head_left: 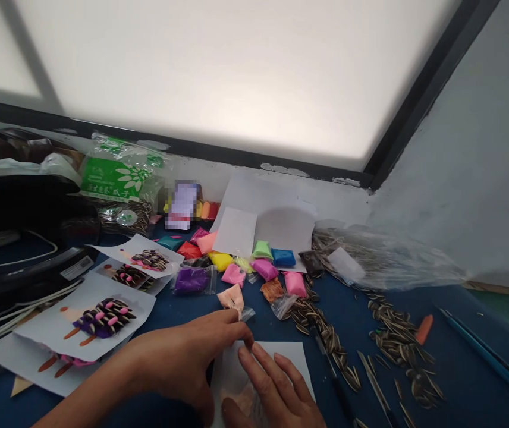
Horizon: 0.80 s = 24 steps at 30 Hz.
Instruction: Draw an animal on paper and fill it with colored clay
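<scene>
A sheet of white paper (297,359) lies at the near edge, with a flat peach-coloured patch (236,399) on it between my hands; its edges are partly hidden. My left hand (181,355) arches over the paper's left side, fingers reaching right and thumb apart. Its fingertips come close to or touch those of my right hand (276,386), which rests on the paper with its fingers spread. I see nothing held in either hand. Just beyond my left fingers is an opened packet of peach clay (231,299).
Finished hedgehog pictures (103,318) with seed spines lie at left. Coloured clay packets (192,279) fill the middle. Loose sunflower seeds (326,336), a pen (335,374), a blade-like tool (376,386) and blue tweezers (481,351) lie right. A green seed bag (116,178) stands behind.
</scene>
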Each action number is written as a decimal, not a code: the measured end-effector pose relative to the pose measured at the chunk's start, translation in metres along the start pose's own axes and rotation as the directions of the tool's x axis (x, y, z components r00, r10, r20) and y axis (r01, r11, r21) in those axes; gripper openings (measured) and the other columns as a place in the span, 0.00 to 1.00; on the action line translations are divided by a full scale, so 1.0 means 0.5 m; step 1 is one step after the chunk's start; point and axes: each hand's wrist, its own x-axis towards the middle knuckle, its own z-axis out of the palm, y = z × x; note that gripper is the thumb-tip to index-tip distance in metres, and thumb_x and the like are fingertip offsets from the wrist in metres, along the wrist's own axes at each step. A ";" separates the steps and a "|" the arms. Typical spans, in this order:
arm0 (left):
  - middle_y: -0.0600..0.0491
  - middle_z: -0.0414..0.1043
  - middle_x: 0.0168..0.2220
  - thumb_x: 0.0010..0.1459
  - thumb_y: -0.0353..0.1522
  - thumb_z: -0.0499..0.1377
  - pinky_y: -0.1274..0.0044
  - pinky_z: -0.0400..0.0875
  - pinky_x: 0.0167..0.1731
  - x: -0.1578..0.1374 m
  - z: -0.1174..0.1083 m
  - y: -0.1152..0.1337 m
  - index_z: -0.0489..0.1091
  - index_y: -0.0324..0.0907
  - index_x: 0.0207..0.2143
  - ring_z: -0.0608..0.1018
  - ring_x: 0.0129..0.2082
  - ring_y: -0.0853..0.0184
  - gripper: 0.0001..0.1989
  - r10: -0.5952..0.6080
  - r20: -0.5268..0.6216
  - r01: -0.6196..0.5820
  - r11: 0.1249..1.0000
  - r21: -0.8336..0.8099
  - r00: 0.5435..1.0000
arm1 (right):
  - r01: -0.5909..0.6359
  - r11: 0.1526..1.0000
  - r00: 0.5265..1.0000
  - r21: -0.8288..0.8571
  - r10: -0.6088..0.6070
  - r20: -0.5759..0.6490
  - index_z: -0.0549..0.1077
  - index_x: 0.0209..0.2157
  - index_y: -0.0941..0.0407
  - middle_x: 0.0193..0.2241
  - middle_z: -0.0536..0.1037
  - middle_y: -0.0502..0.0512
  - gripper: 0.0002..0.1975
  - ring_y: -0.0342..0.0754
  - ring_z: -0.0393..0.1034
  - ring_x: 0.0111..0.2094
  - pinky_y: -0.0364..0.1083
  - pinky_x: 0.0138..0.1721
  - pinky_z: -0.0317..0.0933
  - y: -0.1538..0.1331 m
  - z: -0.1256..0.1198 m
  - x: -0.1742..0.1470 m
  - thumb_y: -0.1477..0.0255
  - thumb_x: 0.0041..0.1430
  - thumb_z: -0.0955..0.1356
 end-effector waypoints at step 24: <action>0.50 0.66 0.54 0.37 0.29 0.73 0.67 0.68 0.55 0.001 0.007 -0.006 0.68 0.47 0.55 0.69 0.57 0.50 0.39 0.011 -0.008 -0.011 1.000 -0.005 1.000 | 0.195 0.981 0.981 0.017 -0.195 -0.003 0.78 0.51 0.42 0.51 0.83 0.51 0.11 0.50 0.74 0.58 0.52 0.57 0.68 0.038 -0.045 0.025 0.66 0.73 0.65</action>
